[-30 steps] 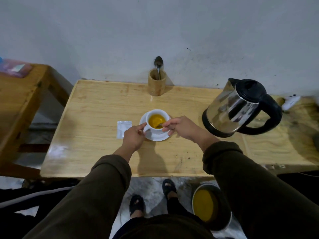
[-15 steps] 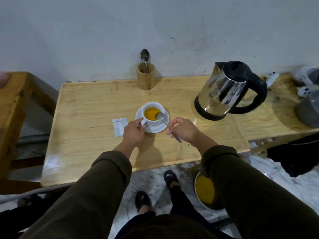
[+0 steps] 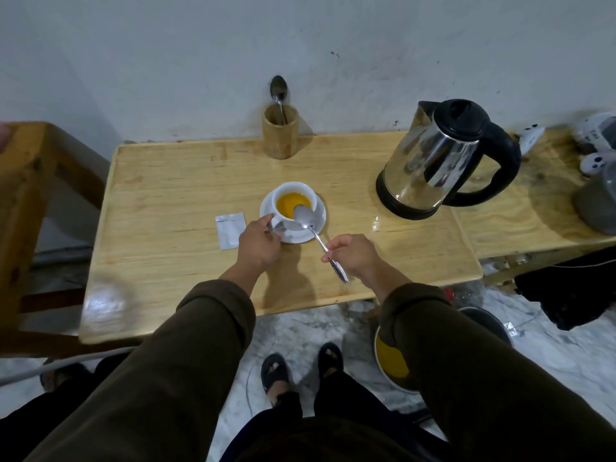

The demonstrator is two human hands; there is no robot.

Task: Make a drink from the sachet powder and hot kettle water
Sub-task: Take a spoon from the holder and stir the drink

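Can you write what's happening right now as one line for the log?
step: stirring | right hand: holds spoon over cup | left hand: steadies cup handle | drink: orange | kettle: on table

Bamboo holder (image 3: pixel 280 131) with spare spoon (image 3: pixel 278 91); floor pot (image 3: pixel 396 358).

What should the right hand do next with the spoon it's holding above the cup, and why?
Probably set the spoon down on the saucer beside the cup. The drink looks evenly orange, the spoon's bowl is out of the liquid above the rim, and the right hand grips only the handle. The left hand steadies the cup's handle, so it should not tip.
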